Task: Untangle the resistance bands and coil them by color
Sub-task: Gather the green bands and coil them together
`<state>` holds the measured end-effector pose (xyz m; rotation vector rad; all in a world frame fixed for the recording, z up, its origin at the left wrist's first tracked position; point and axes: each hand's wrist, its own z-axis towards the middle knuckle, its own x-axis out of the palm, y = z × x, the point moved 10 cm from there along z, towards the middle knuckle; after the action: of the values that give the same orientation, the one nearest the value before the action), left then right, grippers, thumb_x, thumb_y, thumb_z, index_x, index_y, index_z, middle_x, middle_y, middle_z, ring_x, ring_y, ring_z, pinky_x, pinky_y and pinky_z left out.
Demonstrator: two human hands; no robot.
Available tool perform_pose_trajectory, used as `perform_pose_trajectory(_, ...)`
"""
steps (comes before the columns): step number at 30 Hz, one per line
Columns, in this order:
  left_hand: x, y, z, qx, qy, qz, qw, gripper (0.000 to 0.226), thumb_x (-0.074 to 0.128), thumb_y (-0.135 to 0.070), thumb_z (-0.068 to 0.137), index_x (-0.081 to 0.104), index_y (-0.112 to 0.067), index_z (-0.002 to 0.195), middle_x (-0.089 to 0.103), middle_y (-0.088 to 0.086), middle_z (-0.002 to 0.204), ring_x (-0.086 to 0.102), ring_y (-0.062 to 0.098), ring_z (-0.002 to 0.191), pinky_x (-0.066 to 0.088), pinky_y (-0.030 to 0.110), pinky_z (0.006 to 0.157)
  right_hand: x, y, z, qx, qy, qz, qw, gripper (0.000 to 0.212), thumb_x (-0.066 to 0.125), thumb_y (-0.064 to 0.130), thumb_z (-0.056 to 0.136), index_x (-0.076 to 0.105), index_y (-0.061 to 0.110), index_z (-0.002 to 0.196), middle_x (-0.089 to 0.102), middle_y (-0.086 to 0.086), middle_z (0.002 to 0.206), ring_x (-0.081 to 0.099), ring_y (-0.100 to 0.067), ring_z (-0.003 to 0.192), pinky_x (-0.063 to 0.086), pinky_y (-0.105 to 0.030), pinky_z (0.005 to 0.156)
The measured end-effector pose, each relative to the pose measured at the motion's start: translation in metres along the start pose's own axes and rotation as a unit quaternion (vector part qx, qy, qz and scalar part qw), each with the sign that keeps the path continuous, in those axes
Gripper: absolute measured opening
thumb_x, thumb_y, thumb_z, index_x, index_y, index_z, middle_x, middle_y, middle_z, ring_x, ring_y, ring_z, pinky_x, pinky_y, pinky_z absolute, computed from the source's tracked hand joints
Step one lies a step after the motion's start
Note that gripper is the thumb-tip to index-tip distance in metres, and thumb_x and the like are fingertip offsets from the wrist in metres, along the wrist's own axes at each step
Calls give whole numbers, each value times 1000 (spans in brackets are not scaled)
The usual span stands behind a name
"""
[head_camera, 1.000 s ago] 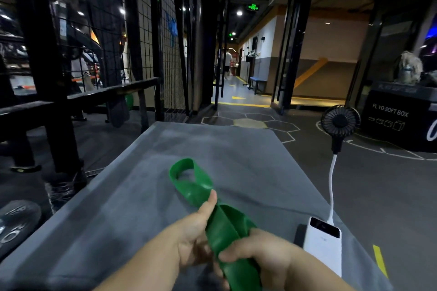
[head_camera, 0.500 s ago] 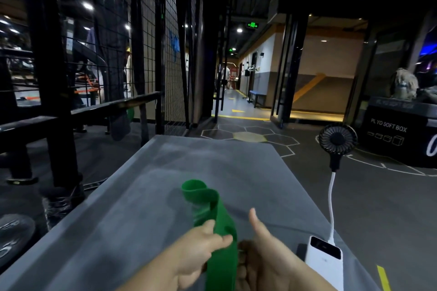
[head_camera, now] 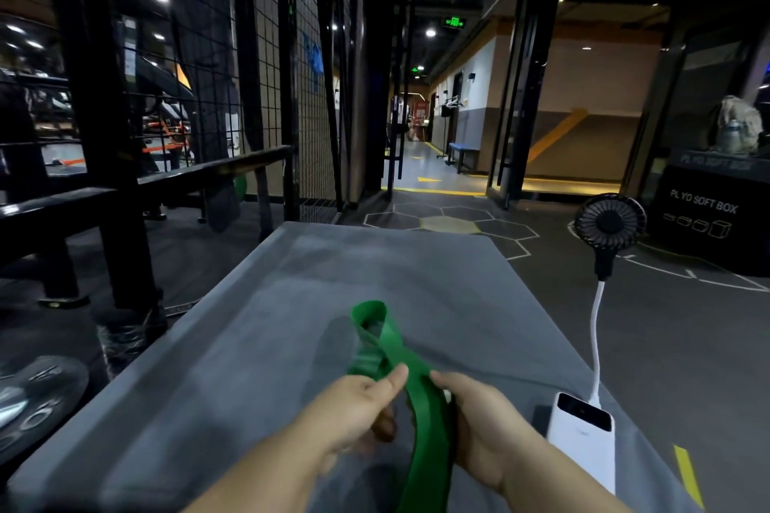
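- A person's left hand (head_camera: 358, 404) pinches a green resistance band (head_camera: 431, 433) between thumb and curled fingers, low in the head-camera view.
- The right hand (head_camera: 487, 421) grips the same band just beside it, thumb lying across the strap and fingers wrapped round its right edge.
- The band runs up from the bottom edge of the picture, passes between the two hands and ends in a twisted loop over a grey padded surface (head_camera: 250, 346). Whether the loop touches the surface cannot be told.
- A white power bank (head_camera: 583, 437) lies on the surface's right edge, near the right wrist.
- A white stalk (head_camera: 596, 337) rises from the power bank to a small black fan (head_camera: 610, 223).
- A black box (head_camera: 708, 217) lettered "PLYO SOFT BOX" stands on the gym floor at far right, well apart from the hands.
- A weight plate (head_camera: 33, 400) lies on the floor at left, below a black wire-mesh partition (head_camera: 208, 75).
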<state>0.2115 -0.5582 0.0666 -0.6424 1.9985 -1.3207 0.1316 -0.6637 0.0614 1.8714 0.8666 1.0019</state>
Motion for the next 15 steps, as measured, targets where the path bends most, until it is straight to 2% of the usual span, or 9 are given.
perform_pose_trajectory(2,16,6,-4,-40,70,-81,993,65,51,-68,81,71,-11,103,75,7,93,70,26,90,50,44,94,13,8,-4,-36,31,-12,999,30,56,18,96,68,-7,106,71,-27,95,70,-33,78,58,-35,66)
perform_pose_trajectory(3,22,4,-5,-46,98,-154,982,65,54,-65,81,71,-9,108,73,11,101,68,30,95,48,44,96,17,10,-6,-47,41,-23,998,35,60,20,92,64,-9,111,70,-27,99,69,-34,81,58,-36,69)
perform_pose_trajectory(5,23,-2,-2,-51,102,-307,945,59,63,-53,74,72,-4,105,70,18,103,66,32,89,51,43,88,25,8,-10,-41,76,-54,995,37,66,21,85,63,-8,107,69,-22,86,65,-27,68,55,-30,59)
perform_pose_trajectory(7,16,-6,5,-39,76,-392,916,49,65,-39,73,70,2,99,71,21,95,69,32,77,57,38,72,33,2,-17,-12,120,-96,988,20,75,16,82,68,0,93,68,-14,73,64,-20,58,52,-27,55)
perform_pose_trajectory(9,11,-13,7,-9,62,-404,913,38,60,-31,85,72,5,87,71,20,83,69,29,66,59,34,59,36,-3,-23,19,151,-129,980,23,77,20,75,72,6,93,71,-12,79,68,-20,65,54,-28,61)
perform_pose_trajectory(10,9,-17,6,9,55,-388,920,37,58,-29,87,72,6,86,71,21,83,69,29,66,59,34,58,35,-5,-24,32,156,-134,978,30,77,27,75,72,7,98,72,-11,84,69,-19,69,54,-28,62)
perform_pose_trajectory(12,9,-25,4,61,55,-329,941,35,61,-24,85,69,7,99,71,22,91,70,30,74,60,37,68,29,-10,-22,64,138,-137,979,50,69,55,80,72,10,101,71,-7,83,65,-17,62,50,-24,55)
perform_pose_trajectory(13,10,-29,2,88,58,-288,952,32,63,-20,86,67,5,106,72,21,97,70,30,81,59,38,74,24,-11,-20,75,119,-146,979,65,59,70,75,72,10,98,66,-6,77,59,-17,57,46,-23,53)
perform_pose_trajectory(15,14,-34,-1,132,68,-206,967,35,70,-16,84,63,-5,117,73,12,105,70,24,96,56,35,86,11,-6,-13,69,67,-158,983,84,58,81,58,71,6,93,64,-10,76,60,-22,61,51,-29,59)
